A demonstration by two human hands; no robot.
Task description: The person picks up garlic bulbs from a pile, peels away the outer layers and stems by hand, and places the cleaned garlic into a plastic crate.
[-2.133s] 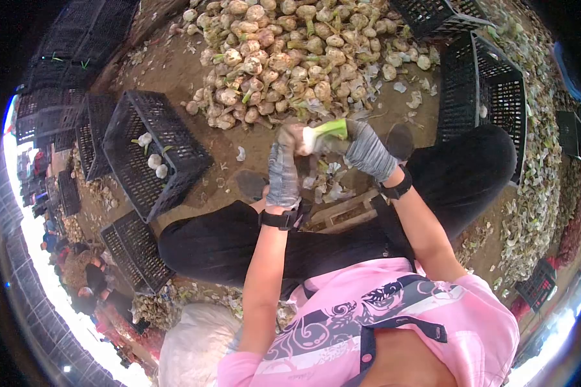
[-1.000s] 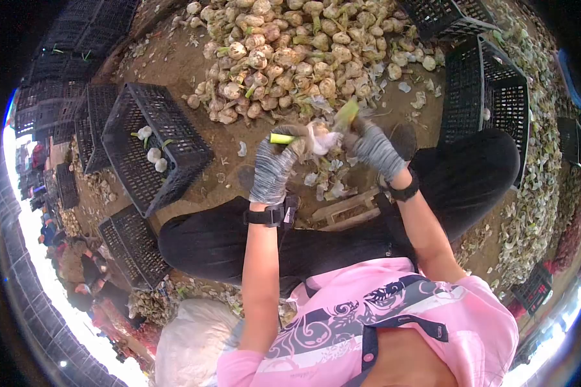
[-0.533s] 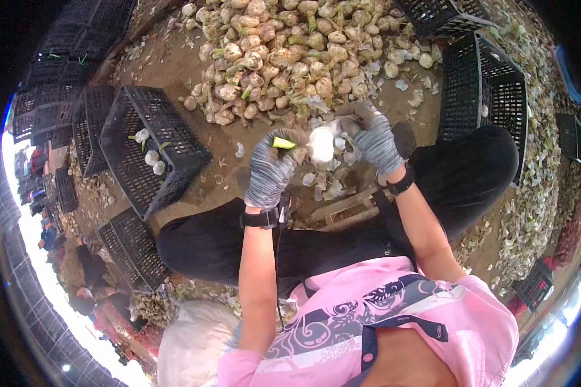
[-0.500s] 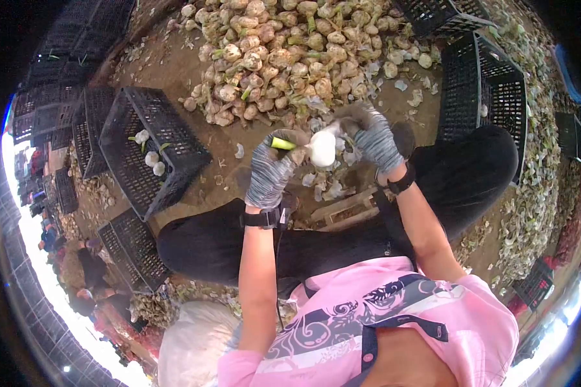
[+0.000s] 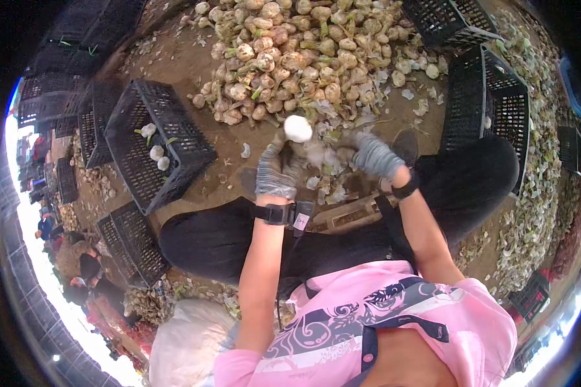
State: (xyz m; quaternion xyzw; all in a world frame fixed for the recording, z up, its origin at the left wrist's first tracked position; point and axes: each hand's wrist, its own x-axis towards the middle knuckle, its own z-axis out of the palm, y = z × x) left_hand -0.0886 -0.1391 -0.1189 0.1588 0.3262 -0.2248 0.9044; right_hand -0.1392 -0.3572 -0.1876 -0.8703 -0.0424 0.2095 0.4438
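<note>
Garlic bulb (image 5: 297, 129), clean and white, is at the fingertips of the gloved left hand (image 5: 279, 169), and these fingers pinch it from below. Just beyond them lies a big heap of bulbs (image 5: 293, 61). The gloved right hand (image 5: 376, 156) is apart from it, with fingers too blurred to tell their state. Well left of the left fingers, a black crate (image 5: 174, 111) holds some white bulbs (image 5: 157, 153).

Setting: garlic-sorting work area, packed-dirt floor (image 5: 181, 71). Evidence: large bulb heap (image 5: 303, 58), black slatted crate (image 5: 158, 145) with a few white bulbs, long bank of peeled skins (image 5: 536, 174), other people (image 5: 90, 271) in background.
</note>
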